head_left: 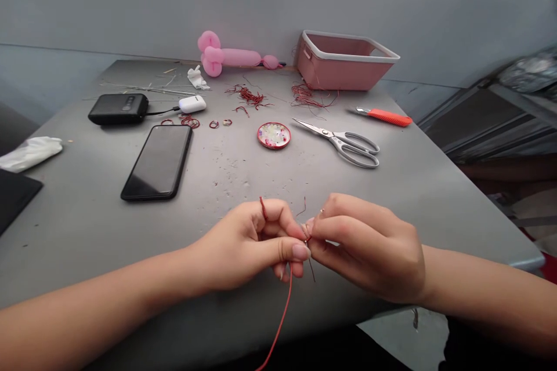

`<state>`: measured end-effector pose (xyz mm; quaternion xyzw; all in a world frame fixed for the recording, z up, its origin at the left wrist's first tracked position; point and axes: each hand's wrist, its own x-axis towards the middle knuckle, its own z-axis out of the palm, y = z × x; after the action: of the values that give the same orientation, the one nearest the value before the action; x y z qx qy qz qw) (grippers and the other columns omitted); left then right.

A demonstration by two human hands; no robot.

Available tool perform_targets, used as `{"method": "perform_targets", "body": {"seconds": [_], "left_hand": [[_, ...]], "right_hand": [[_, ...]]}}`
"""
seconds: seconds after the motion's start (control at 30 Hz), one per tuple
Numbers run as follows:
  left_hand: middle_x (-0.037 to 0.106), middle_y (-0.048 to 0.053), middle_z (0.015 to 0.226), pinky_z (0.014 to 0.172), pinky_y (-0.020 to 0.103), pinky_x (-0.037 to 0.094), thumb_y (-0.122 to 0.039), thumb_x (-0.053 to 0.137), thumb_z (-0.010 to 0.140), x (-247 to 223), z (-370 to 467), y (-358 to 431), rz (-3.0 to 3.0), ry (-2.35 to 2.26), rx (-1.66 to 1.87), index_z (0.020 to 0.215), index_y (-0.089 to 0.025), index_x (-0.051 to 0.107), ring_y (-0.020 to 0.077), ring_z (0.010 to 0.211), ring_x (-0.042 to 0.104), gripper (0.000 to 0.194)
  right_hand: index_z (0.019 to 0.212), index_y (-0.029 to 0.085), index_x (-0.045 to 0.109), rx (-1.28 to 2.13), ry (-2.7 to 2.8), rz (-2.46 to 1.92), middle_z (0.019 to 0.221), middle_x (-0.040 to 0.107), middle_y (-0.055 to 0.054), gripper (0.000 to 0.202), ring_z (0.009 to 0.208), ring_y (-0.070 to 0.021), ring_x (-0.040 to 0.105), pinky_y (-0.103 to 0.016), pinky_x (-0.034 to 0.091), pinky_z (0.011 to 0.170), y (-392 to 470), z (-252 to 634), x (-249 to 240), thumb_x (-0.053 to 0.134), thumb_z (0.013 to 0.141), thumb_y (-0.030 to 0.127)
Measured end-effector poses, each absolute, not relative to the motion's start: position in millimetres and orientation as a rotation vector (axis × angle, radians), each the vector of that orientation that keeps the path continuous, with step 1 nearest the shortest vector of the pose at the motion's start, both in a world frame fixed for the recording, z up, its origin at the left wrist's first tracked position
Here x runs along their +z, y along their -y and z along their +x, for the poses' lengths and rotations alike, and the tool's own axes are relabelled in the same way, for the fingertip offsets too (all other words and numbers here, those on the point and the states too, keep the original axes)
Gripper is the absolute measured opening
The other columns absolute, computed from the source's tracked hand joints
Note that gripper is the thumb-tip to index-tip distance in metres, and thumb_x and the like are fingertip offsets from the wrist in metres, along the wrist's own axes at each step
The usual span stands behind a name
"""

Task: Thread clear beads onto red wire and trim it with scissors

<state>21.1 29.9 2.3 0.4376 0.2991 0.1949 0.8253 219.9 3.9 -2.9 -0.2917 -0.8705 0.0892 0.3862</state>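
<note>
My left hand (265, 240) pinches a red cord (285, 307) between thumb and forefinger. The cord hangs down past the table's near edge, and a strand of it loops over the forefinger. Touching those fingertips, my right hand (369, 243) is closed in a pinch on the same work; a thin dark strand (311, 271) sticks out below. A tiny pale bit, perhaps a bead, shows at the right fingertips. The exact join between the hands is hidden by the fingers. Beyond them lies a small round red-rimmed dish (274, 135) of beads, with scissors (339, 142) to its right.
A black phone (157, 162), a power bank (118, 109) and a white plug-in piece (192, 104) lie left. Red cord pieces (251, 96), a pink balloon figure (235, 57) and a pink basket (348, 72) are at the back. An orange-handled cutter (389, 117) lies right.
</note>
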Motion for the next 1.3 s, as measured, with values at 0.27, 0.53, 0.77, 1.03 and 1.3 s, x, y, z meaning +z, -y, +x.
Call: {"method": "perform_targets", "body": {"seconds": [0.27,0.53,0.77,1.03,1.3], "left_hand": [[0.069,-0.001,0.060,0.055,0.015,0.050,-0.031,0.081,0.075,-0.3,16.6,-33.1,0.890,-0.570,0.508,0.078,-0.013,0.058,0.0060,0.056,0.063,0.029],[0.069,-0.001,0.060,0.054,0.014,0.049,-0.029,0.080,0.076,0.8,17.6,-32.9,0.841,-0.532,0.453,0.076,-0.013,0.059,0.0057,0.055,0.063,0.027],[0.068,-0.003,0.058,0.058,0.017,0.050,-0.033,0.082,0.074,0.5,17.5,-27.7,0.840,-0.592,0.474,0.075,-0.014,0.058,0.0053,0.054,0.061,0.031],[0.064,-0.004,0.058,0.054,0.018,0.043,-0.034,0.078,0.077,1.1,15.2,-35.1,0.988,-0.628,0.299,0.081,-0.015,0.059,0.0061,0.052,0.056,0.027],[0.061,-0.003,0.060,0.055,0.020,0.043,-0.023,0.067,0.081,3.2,18.8,-25.2,1.087,-0.650,0.133,0.081,-0.015,0.064,0.0074,0.054,0.054,0.009]], "right_hand": [[0.082,0.014,0.064,1.469,1.949,-0.880,0.075,0.063,-0.004,0.015,0.067,-0.0107,0.057,-0.024,0.049,0.060,-29.8,229.5,16.4,0.059,0.090,0.026],[0.084,0.012,0.070,1.980,1.728,-0.814,0.075,0.066,-0.004,0.017,0.061,-0.0073,0.058,-0.018,0.049,0.054,-37.2,235.2,14.2,0.064,0.089,0.027],[0.076,0.012,0.068,1.576,1.994,-0.773,0.070,0.067,-0.003,0.005,0.062,-0.0095,0.058,-0.023,0.049,0.058,-31.2,230.0,6.9,0.066,0.081,0.013],[0.086,0.016,0.063,0.239,2.321,-0.552,0.073,0.064,-0.006,0.005,0.067,-0.0139,0.057,-0.028,0.050,0.060,-28.0,231.2,0.2,0.064,0.085,0.011],[0.088,0.016,0.061,-0.095,2.342,-0.416,0.072,0.063,-0.008,0.002,0.071,-0.0181,0.058,-0.032,0.053,0.060,-29.8,232.7,5.2,0.060,0.089,0.014]]}}
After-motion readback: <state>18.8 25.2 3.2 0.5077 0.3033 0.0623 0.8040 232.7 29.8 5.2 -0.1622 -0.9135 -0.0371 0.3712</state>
